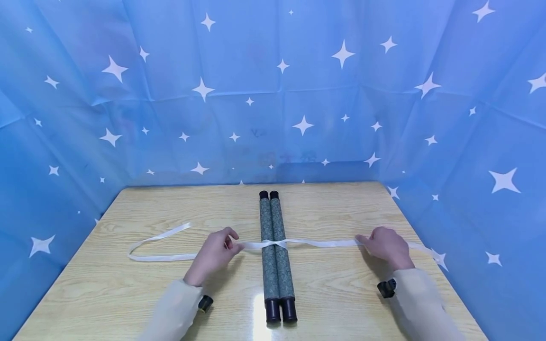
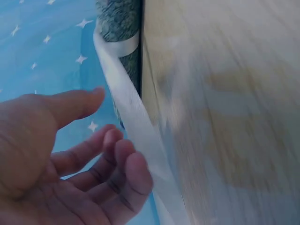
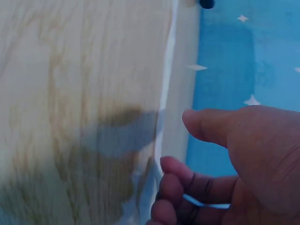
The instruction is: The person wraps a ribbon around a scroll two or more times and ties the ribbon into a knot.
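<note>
Two grey-green patterned rolls with black end caps, like a rolled scroll (image 1: 268, 270), lie side by side on the table. A white ribbon (image 1: 324, 243) passes around their middle and crosses on top, its ends stretching left and right. My left hand (image 1: 215, 253) is just left of the rolls; in the left wrist view its thumb and fingers are apart, with the ribbon (image 2: 136, 110) beside the fingertips. Farther out on the right, my right hand (image 1: 387, 247) hovers at the ribbon; the right wrist view shows a gap between thumb and fingers, the ribbon (image 3: 165, 84) beside them.
The wood-grain table (image 1: 341, 293) is bounded by a blue curtain (image 1: 256, 113) with white stars at the back and sides. The ribbon's left end curves back on the tabletop, and its right end runs to the table's right edge.
</note>
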Action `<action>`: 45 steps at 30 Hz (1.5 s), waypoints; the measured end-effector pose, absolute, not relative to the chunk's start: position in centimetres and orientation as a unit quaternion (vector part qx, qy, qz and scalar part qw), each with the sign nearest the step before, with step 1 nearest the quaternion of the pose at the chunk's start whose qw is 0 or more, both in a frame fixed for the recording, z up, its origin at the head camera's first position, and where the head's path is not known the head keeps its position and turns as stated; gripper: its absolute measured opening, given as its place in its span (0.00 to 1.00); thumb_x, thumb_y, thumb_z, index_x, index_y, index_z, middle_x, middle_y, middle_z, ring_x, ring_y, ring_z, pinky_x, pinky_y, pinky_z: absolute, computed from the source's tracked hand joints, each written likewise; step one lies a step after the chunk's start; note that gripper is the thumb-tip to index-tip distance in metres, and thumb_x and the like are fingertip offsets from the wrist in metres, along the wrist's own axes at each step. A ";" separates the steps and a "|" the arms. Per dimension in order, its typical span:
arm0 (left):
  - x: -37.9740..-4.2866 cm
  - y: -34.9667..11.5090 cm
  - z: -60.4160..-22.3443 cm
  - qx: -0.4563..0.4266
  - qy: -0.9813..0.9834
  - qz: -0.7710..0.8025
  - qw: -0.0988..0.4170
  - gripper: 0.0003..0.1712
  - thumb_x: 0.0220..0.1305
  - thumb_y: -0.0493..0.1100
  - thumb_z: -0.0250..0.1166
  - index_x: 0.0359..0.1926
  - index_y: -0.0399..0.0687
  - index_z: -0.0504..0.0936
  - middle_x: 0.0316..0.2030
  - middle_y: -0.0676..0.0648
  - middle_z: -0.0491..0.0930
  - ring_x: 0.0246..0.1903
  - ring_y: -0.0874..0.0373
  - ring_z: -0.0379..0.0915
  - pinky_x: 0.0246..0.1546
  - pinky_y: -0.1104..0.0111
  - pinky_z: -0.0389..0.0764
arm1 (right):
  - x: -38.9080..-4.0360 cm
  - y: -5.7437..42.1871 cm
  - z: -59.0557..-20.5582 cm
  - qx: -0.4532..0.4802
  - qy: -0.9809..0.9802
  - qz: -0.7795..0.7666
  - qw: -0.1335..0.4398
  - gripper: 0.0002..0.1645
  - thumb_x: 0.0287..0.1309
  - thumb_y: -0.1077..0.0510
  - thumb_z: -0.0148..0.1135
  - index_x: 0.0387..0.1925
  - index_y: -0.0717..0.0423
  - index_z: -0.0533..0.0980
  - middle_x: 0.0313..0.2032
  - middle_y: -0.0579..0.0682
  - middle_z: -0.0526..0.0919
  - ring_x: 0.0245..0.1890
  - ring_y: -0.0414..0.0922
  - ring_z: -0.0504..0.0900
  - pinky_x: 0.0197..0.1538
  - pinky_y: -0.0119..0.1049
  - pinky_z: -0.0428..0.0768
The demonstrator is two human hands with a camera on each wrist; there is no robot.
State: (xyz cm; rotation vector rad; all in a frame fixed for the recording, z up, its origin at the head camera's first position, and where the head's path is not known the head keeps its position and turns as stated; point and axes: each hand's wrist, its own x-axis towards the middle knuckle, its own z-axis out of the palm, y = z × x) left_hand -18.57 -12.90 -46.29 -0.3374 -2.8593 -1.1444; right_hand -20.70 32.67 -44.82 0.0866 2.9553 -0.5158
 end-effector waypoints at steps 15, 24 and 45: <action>-18.9 -11.9 -46.9 -0.167 -0.929 -0.329 -0.003 0.06 0.64 0.40 0.67 0.29 0.47 0.82 0.20 0.53 0.75 0.17 0.63 0.66 0.17 0.72 0.69 | -20.9 32.0 -45.6 0.033 0.982 -0.160 0.099 0.30 0.67 0.40 0.55 0.14 0.49 0.63 0.13 0.43 0.58 0.16 0.42 0.62 0.21 0.35 0.63; -19.1 -12.3 -45.6 -0.185 -0.899 -0.398 -0.006 0.11 0.65 0.45 0.67 0.25 0.52 0.77 0.21 0.55 0.74 0.21 0.62 0.68 0.22 0.72 0.71 | -20.5 32.1 -45.4 -0.006 0.981 -0.173 0.089 0.25 0.69 0.47 0.55 0.17 0.52 0.66 0.15 0.45 0.62 0.16 0.42 0.59 0.23 0.34 0.61; -19.3 -9.8 -41.9 -0.223 -0.835 -0.504 -0.008 0.03 0.65 0.35 0.65 0.37 0.38 0.81 0.27 0.44 0.81 0.24 0.50 0.80 0.26 0.61 0.83 | -21.4 30.5 -44.3 0.007 0.926 -0.372 -0.061 0.13 0.65 0.51 0.59 0.40 0.57 0.80 0.34 0.51 0.84 0.33 0.48 0.80 0.36 0.38 0.77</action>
